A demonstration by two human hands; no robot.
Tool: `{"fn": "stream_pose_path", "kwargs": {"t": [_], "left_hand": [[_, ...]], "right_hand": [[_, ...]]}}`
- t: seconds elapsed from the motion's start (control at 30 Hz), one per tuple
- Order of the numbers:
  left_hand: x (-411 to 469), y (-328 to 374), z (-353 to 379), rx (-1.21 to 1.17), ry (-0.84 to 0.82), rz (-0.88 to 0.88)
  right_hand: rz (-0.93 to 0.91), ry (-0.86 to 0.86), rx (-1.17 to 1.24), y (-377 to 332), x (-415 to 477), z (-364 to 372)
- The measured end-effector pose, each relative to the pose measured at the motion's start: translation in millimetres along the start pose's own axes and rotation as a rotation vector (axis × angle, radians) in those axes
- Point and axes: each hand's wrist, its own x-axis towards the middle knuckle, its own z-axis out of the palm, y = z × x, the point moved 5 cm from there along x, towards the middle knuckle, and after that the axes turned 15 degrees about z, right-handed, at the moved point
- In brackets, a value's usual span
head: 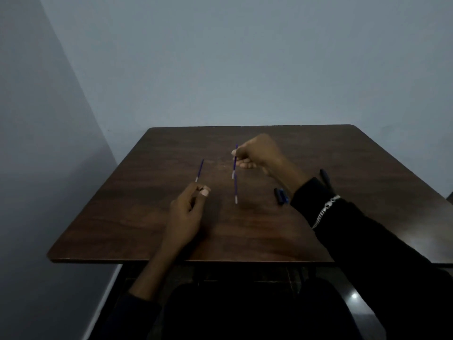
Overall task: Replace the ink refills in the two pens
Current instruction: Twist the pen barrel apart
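Note:
My right hand (259, 153) pinches a thin blue ink refill (234, 165), held nearly upright above the middle of the dark wooden table (137, 217), its white end pointing down. A second blue refill (235, 190) lies on the table just below it. Further left lies a third refill (199, 170). My left hand (188, 212) rests on the table just below that third refill, fingers curled, thumb against the forefinger, nothing in it. A dark blue pen part (282, 196) lies beside my right forearm. Another dark pen (324, 174) shows behind the sleeve, partly hidden.
The table stands against a pale wall, with another wall at the left. My right arm wears a black sleeve with a silver bracelet (326, 209). A second wooden surface (441, 231) adjoins the table on the right.

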Motion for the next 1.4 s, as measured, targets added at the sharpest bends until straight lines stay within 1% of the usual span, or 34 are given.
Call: {"fn": "stream_pose_path", "kwargs": {"t": [0.07,0.17,0.3,0.4,0.47,0.53,0.67,0.83,0.93,1.03,1.07,1.13,1.23,1.3,1.4], "left_hand": [[3.3,-11.4,-22.8,0.048,0.036,-0.013],[2.7,-24.1,-39.1,0.076,0.064,-0.034],[-0.7,-32.6,-40.9,0.072,0.069,-0.024],[-1.1,-35.3,-39.9,0.063,0.069,-0.001],[-1.3,-36.1,-39.0,0.051,0.066,0.011],[-1.7,-36.7,-38.3,0.045,0.062,0.026],[-2.4,-37.1,-39.0,0.029,0.053,0.036],[-2.3,-35.5,-38.4,0.014,0.038,0.022],[-2.5,-35.9,-39.1,0.026,0.048,0.009],[-3.6,-38.7,-38.3,-0.010,0.052,-0.015],[-3.8,-39.4,-38.0,-0.019,0.054,-0.022],[-3.8,-40.9,-37.7,-0.055,0.062,-0.039],[-3.7,-42.6,-36.9,-0.097,0.060,-0.060],[-3.6,-42.2,-36.0,-0.098,0.046,-0.059],[-2.8,-39.6,-34.5,-0.089,0.020,-0.037]], "right_hand": [[0.063,-0.039,-0.086,0.2,19.0,29.5],[0.085,-0.065,-0.230,-2.2,40.4,67.9],[0.100,-0.013,-0.380,-8.4,64.3,102.4],[0.115,0.016,-0.448,-7.0,72.4,111.7],[0.047,0.027,-0.445,-9.8,75.5,114.6],[0.033,0.031,-0.428,-12.0,75.6,116.8],[0.069,0.083,-0.504,-12.7,75.4,116.1],[0.070,0.121,-0.500,-11.0,74.9,111.8],[0.074,0.076,-0.443,-8.6,75.6,110.2],[0.138,0.008,-0.368,-6.6,74.7,101.6],[0.141,0.012,-0.343,-9.0,72.9,94.6],[0.090,0.041,-0.351,-20.5,67.6,76.6],[0.075,0.071,-0.541,-27.3,55.3,47.4],[0.153,0.064,-0.692,-20.1,47.4,34.4],[0.286,-0.016,-0.806,-2.5,38.8,31.4]]}}
